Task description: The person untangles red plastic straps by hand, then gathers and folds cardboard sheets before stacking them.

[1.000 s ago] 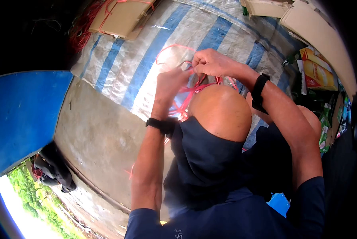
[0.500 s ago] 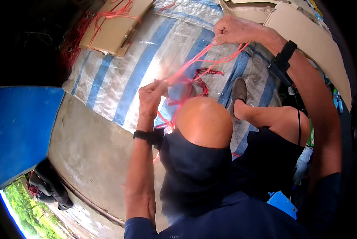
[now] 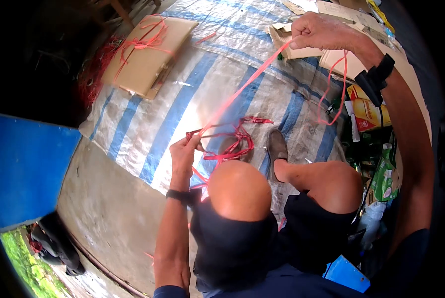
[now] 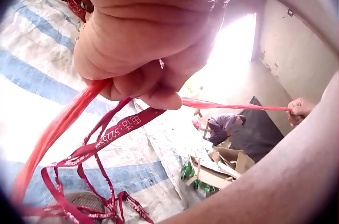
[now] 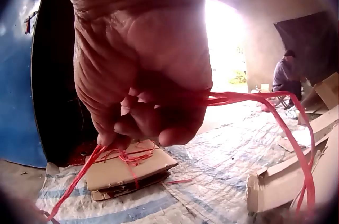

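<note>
A pink-red plastic cord (image 3: 247, 85) runs taut between the two hands in the head view. The left hand (image 3: 182, 154), above the left knee, pinches its lower end together with a dark red printed ribbon (image 4: 124, 127). Raised at the upper right, the right hand (image 3: 321, 33) grips the cord in curled fingers, and a loose loop (image 5: 296, 144) hangs from its other side. More of the ribbon (image 3: 242, 144) lies tangled beside the left knee, over a shoe.
Flattened cardboard (image 3: 145, 57) tied with red cord lies at the upper left on a blue-and-white striped sheet (image 3: 182, 104). Cardboard, a yellow-red box (image 3: 369, 114) and bottles stand at the right. Another person (image 5: 286, 73) sits in the background.
The hands, close together at first, have moved apart, the right one up and rightward, stretching the cord between them. The loose loop now hangs from the right hand.
</note>
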Action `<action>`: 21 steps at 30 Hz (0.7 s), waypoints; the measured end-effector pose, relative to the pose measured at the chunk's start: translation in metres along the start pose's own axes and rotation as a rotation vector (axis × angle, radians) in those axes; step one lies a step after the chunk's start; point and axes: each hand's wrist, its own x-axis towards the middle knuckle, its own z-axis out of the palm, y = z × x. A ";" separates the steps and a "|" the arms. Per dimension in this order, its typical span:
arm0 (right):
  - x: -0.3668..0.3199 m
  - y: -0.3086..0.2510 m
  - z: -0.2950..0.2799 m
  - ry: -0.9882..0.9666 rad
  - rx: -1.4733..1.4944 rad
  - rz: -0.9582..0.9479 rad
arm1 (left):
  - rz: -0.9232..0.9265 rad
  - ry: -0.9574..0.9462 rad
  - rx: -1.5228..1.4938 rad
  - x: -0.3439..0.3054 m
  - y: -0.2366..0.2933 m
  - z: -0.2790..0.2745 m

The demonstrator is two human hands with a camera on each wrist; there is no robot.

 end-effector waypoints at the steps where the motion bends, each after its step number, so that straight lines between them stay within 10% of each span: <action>1: -0.004 0.015 0.008 0.008 0.005 0.013 | -0.024 0.015 -0.002 0.001 -0.001 0.002; 7: -0.012 0.080 0.060 -0.173 0.151 -0.018 | -0.076 0.080 -0.070 0.023 -0.023 0.013; 21: 0.042 0.187 0.194 0.126 -0.108 -0.194 | -0.342 0.188 -0.017 0.062 -0.083 -0.012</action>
